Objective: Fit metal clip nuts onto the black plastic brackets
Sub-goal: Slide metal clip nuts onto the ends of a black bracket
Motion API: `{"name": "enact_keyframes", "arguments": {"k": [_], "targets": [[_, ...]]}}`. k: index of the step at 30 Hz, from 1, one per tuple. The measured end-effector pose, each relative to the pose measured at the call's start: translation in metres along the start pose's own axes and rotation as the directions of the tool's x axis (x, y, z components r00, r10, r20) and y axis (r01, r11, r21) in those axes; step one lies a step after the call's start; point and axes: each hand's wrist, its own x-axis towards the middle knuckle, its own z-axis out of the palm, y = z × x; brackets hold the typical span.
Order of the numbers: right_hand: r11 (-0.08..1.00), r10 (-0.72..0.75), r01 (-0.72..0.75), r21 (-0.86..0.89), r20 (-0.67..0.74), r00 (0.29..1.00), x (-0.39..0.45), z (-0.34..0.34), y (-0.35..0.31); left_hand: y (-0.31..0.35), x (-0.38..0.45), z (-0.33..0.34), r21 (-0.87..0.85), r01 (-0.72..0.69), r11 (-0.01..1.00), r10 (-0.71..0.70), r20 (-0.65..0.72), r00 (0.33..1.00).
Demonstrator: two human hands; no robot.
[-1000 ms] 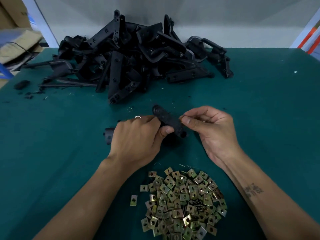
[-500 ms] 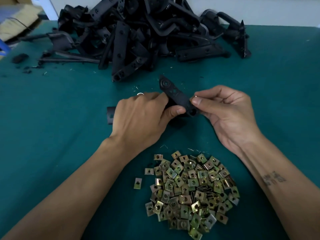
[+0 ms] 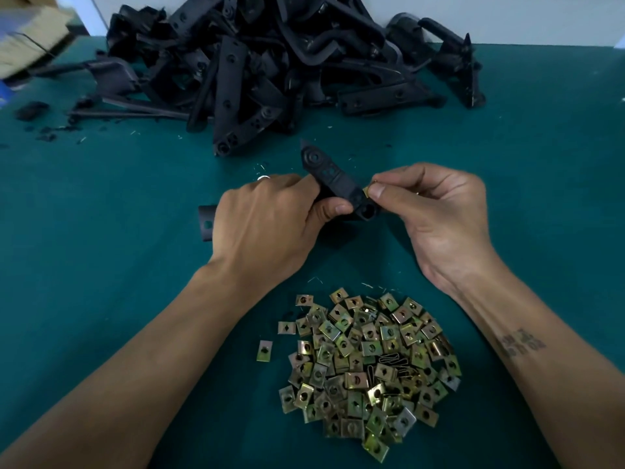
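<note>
One head-worn camera looked forward and steeply down. It sat close above the counter (image 3: 101,231), facing the far wall (image 3: 541,18).

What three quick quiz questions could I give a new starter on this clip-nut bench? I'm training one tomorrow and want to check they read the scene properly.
1. Which hand pinches the clip nut at the edge of the held bracket?
2. True or false: the pile of loose clip nuts lies nearer the person than the heap of black brackets.
3. Multiple choice: the left hand is A) resting flat on the green table, B) gripping the held bracket, C) reaching into the nut pile.

Key:
1. The right hand, between thumb and forefinger.
2. True.
3. B.
</note>
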Motion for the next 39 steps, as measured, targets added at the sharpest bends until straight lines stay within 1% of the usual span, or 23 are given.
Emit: {"name": "enact_keyframes", "arguments": {"k": [6,11,17,22,26,29,30,32,33,34,36,39], "targets": [[0.999,0.007,-0.004,-0.043,0.057,0.998,0.000,-0.001,-0.001,-0.002,0.000,0.000,-0.039,-0.011,0.999,0.011,0.000,1.000],[0.998,-0.044,0.043,-0.053,-0.027,0.999,-0.003,0.002,0.004,-0.001,0.000,0.001,-0.048,-0.015,0.999,0.015,-0.007,1.000],[1.000,0.002,-0.001,-0.027,0.033,0.999,-0.002,0.003,0.000,-0.002,0.000,0.001,-0.053,-0.005,0.999,0.004,-0.017,1.000],[1.000,0.010,-0.010,0.006,-0.030,0.999,-0.002,0.006,0.000,0.000,-0.001,0.001,-0.067,0.007,0.998,-0.009,-0.034,0.999],[0.999,-0.005,0.005,-0.037,-0.002,1.000,-0.003,0.008,0.001,-0.001,-0.001,0.001,-0.075,0.007,0.997,-0.010,-0.037,0.999],[0.999,-0.030,0.031,-0.022,0.035,0.999,-0.002,0.005,0.001,0.000,-0.001,0.001,-0.061,0.025,0.998,-0.026,-0.027,0.999],[0.998,-0.038,0.042,-0.046,0.086,0.996,-0.002,0.005,0.001,0.000,-0.001,0.000,-0.054,0.036,0.998,-0.037,-0.020,0.999],[0.972,-0.042,0.088,-0.216,0.209,0.977,-0.006,0.008,0.002,0.000,0.000,0.000,-0.043,0.050,0.998,-0.050,-0.005,0.999],[0.951,-0.036,0.103,-0.293,0.227,0.973,-0.008,0.010,0.004,0.000,0.001,0.000,-0.037,0.048,0.998,-0.048,-0.003,0.999],[0.944,-0.034,0.100,-0.315,0.208,0.978,-0.009,0.013,0.005,0.000,0.001,0.000,-0.034,0.045,0.998,-0.045,-0.005,0.999],[0.951,-0.065,0.095,-0.294,0.112,0.992,-0.010,0.015,0.007,0.000,0.001,0.000,-0.044,0.044,0.998,-0.045,-0.015,0.999],[0.978,-0.091,0.081,-0.193,-0.042,0.995,-0.007,0.014,0.008,0.000,0.001,0.001,-0.039,0.066,0.997,-0.066,-0.012,0.998]]}}
